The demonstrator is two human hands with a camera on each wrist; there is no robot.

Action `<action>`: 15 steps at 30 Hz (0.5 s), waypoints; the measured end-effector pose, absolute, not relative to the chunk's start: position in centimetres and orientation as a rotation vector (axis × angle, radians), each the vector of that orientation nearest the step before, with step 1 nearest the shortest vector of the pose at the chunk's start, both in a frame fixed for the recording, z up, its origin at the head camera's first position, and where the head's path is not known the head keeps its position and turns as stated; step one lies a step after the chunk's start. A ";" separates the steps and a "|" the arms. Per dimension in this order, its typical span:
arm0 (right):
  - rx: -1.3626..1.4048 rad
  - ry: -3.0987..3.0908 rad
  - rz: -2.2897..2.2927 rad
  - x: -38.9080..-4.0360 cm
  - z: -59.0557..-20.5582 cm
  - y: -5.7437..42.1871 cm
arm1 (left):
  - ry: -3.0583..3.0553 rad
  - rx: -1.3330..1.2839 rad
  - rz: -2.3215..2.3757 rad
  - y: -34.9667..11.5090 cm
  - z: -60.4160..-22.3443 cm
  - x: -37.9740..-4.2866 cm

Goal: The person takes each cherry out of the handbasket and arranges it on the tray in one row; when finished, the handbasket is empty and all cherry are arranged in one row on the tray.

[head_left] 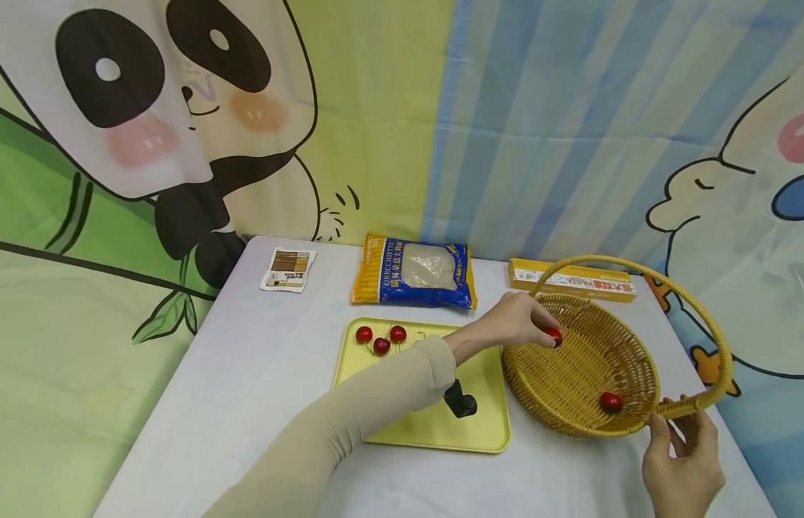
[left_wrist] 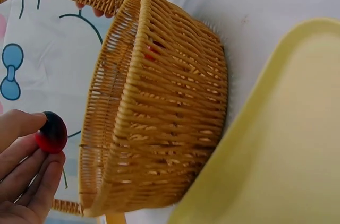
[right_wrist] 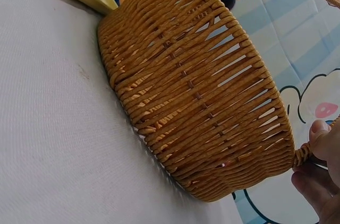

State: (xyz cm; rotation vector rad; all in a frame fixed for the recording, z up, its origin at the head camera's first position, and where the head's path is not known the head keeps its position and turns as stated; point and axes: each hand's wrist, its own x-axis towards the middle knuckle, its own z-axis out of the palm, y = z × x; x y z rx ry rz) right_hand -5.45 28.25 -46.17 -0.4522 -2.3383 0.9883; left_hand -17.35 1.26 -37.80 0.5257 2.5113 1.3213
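Note:
My left hand point(head_left: 518, 321) pinches a red cherry point(head_left: 555, 337) between thumb and fingers, above the left side of a round wicker basket point(head_left: 520, 385). In the left wrist view the held cherry point(left_wrist: 52, 132) looks dark on top and red below, just outside the rim. One more cherry point(head_left: 611, 402) lies inside the basket near its front right. My right hand point(head_left: 685, 460) grips the base of the basket's arched handle point(head_left: 717, 338) at the front right rim. Left of the basket lies a yellow tray point(head_left: 434, 439), partly hidden under my left forearm, with three cherries point(head_left: 381, 346) at its back left.
A dark strap-like object point(head_left: 461, 401) shows below my left forearm over the tray. Behind stand a blue and yellow pasta bag point(head_left: 417, 275), a small white and brown packet point(head_left: 288, 270) and a yellow pasta box point(head_left: 573, 280). A cartoon-printed cloth point(head_left: 376, 122) hangs behind the table.

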 end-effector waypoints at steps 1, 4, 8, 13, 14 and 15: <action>-0.451 -2.340 0.985 -5.4 -46.2 28.3 | 2.511 0.525 1.332 0.8 -37.9 -17.3; -0.447 -2.347 0.981 -5.4 -46.2 28.3 | 2.510 0.524 1.361 -0.4 -38.1 -17.1; -0.446 -2.355 0.980 -5.4 -46.3 28.4 | 2.480 0.517 1.427 -2.1 -38.3 -17.0; -0.454 -2.348 0.985 -5.5 -46.3 28.4 | 2.465 0.494 1.474 -4.1 -38.8 -16.9; -0.452 -2.345 0.985 -5.5 -46.3 28.4 | 2.467 0.486 1.476 -4.5 -38.8 -16.8; -0.447 -2.341 0.985 -5.5 -46.3 28.4 | 2.461 0.475 1.483 -4.9 -38.9 -16.7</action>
